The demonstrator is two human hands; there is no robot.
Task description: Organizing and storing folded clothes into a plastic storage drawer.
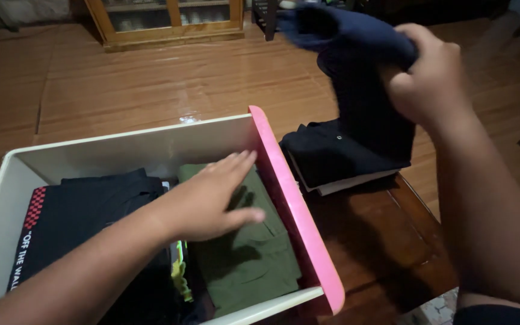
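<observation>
The left hand (212, 201) lay flat and open on the olive garment (245, 253) in the white drawer (151, 141), while the right hand (425, 75), clamped on a dangling navy garment (362, 102), risked snagging it on the pink drawer front (293, 204).

At my lower right, a dark wooden table (386, 241) — on it a pink-fronted drawer (299, 210) and, just beside, a stack of dark folded clothes (326, 153).

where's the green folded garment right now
In the head view, the green folded garment lies in the white drawer, against its pink front, under the left hand and right of the black clothes.
</observation>
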